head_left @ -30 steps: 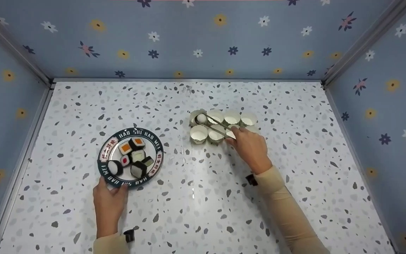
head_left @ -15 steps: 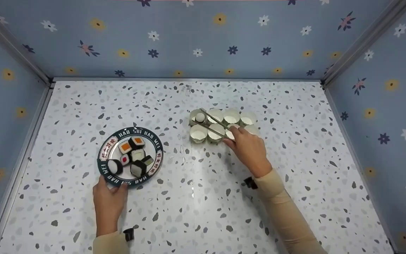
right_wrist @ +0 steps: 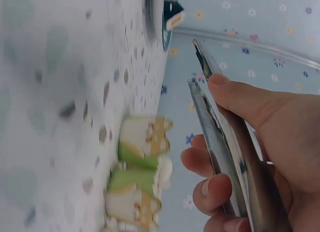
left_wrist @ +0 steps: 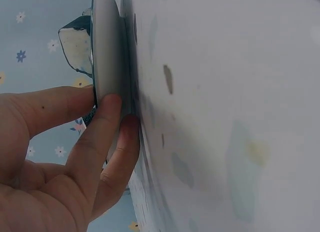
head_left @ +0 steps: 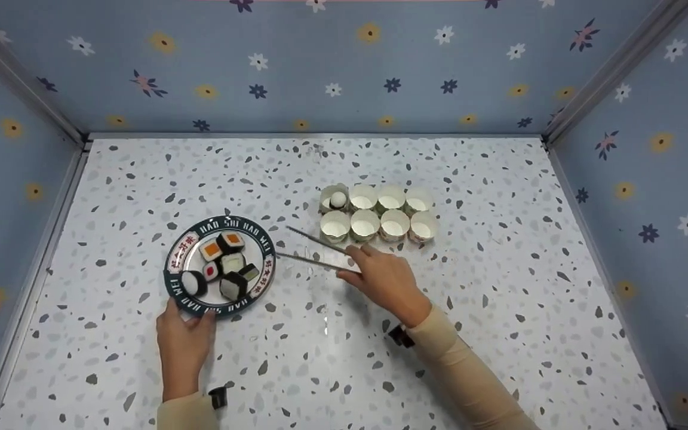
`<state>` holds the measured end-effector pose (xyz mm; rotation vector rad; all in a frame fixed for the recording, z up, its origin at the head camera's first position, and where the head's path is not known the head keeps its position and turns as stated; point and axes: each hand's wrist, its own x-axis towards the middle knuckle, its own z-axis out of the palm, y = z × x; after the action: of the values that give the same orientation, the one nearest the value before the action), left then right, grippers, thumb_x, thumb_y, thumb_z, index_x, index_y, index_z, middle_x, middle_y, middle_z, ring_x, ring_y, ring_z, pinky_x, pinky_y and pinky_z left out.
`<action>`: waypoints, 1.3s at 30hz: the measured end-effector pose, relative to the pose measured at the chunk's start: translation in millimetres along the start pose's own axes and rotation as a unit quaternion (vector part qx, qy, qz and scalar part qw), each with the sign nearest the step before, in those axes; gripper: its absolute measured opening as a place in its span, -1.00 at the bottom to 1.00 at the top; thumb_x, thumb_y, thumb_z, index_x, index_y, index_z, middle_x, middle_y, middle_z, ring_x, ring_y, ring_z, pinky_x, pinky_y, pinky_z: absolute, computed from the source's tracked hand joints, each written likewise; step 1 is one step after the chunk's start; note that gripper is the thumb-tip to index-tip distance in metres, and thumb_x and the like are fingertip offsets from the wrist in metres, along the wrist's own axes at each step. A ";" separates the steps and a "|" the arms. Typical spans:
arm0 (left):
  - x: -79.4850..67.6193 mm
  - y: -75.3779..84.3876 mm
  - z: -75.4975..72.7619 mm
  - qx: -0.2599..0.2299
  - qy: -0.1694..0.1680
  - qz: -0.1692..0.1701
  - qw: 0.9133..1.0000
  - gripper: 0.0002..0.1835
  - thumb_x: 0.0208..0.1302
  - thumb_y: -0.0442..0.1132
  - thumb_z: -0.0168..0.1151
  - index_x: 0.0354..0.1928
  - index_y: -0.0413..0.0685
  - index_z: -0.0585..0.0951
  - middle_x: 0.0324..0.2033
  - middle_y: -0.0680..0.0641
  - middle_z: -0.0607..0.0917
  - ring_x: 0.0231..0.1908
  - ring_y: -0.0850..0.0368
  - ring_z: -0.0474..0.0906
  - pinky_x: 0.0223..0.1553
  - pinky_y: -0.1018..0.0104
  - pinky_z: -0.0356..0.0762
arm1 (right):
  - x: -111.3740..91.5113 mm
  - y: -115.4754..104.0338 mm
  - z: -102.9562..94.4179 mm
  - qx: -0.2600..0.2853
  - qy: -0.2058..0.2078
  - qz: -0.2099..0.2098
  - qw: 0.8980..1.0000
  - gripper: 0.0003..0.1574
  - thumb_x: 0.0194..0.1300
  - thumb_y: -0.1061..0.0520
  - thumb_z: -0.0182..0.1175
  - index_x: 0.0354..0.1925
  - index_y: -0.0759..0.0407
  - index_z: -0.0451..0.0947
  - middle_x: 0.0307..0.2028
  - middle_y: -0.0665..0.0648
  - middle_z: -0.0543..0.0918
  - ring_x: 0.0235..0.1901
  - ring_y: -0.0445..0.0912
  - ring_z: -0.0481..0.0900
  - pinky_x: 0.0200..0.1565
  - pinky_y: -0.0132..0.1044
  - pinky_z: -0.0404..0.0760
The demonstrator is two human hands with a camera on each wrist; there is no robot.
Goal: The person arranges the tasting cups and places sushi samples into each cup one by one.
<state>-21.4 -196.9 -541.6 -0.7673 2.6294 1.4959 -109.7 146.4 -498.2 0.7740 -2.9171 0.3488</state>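
Note:
My left hand (head_left: 184,343) holds the near rim of a round plate (head_left: 267,272) with a dark green lettered border. Its fingertips touch the rim and underside in the left wrist view. Several toy sushi pieces lie on the plate, among them an orange-topped one (head_left: 211,250) and a white-topped one (head_left: 193,283). My right hand (head_left: 389,285) grips metal tongs (right_wrist: 235,142), whose tips stand apart with nothing between them. In the head view, those tips point left at the plate's right edge. Behind them, a white-topped sushi piece (head_left: 338,199) sits in the far-left paper cup (head_left: 325,203).
Two rows of pale paper cups (head_left: 365,225) stand right of the plate, with green and dog-like patterns (right_wrist: 140,137) on their sides. The speckled white tabletop (head_left: 320,370) meets blue flowered panels (head_left: 296,65) at the back and both sides.
The tongs have let go of the white-topped sushi piece in the far-left cup. My right hand has drawn back leftward and nearer, bringing the tongs beside the plate. My left hand stays put.

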 end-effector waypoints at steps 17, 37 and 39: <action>-0.2 -0.2 0.6 0.000 0.013 0.015 1.000 -0.20 0.32 -0.32 0.26 0.47 -0.43 0.11 0.24 -0.58 0.25 0.05 -0.38 0.44 0.23 -0.16 0.26 | -5.7 -44.1 21.3 0.087 -0.089 -0.070 0.990 -0.62 0.42 -0.28 0.14 -0.22 -0.05 0.62 -0.41 -0.12 0.63 -0.48 -0.21 0.56 -0.52 -0.28 0.52; -0.5 -0.8 1.7 -0.007 -0.004 -0.005 1.000 -0.15 0.36 -0.29 0.22 0.52 -0.41 -0.01 0.29 -0.58 0.18 0.02 -0.37 0.53 0.19 -0.10 0.37 | -4.6 -51.6 31.2 0.100 -0.098 -0.081 0.987 -0.61 0.45 -0.26 0.11 -0.11 -0.07 0.67 -0.37 -0.13 0.70 -0.43 -0.23 0.63 -0.51 -0.35 0.53; -1.0 -0.7 1.4 -0.009 -0.003 -0.005 1.000 -0.16 0.36 -0.28 0.22 0.52 -0.39 0.02 0.30 -0.57 0.19 0.02 -0.36 0.54 0.20 -0.10 0.36 | -5.6 -50.6 31.0 0.104 -0.098 -0.087 0.986 -0.62 0.46 -0.26 0.10 -0.11 -0.07 0.67 -0.37 -0.13 0.69 -0.44 -0.24 0.62 -0.50 -0.37 0.52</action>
<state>-20.5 -195.7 -542.6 -0.7769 2.6070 1.5199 -80.8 98.7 -519.3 1.1446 -2.9934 0.6002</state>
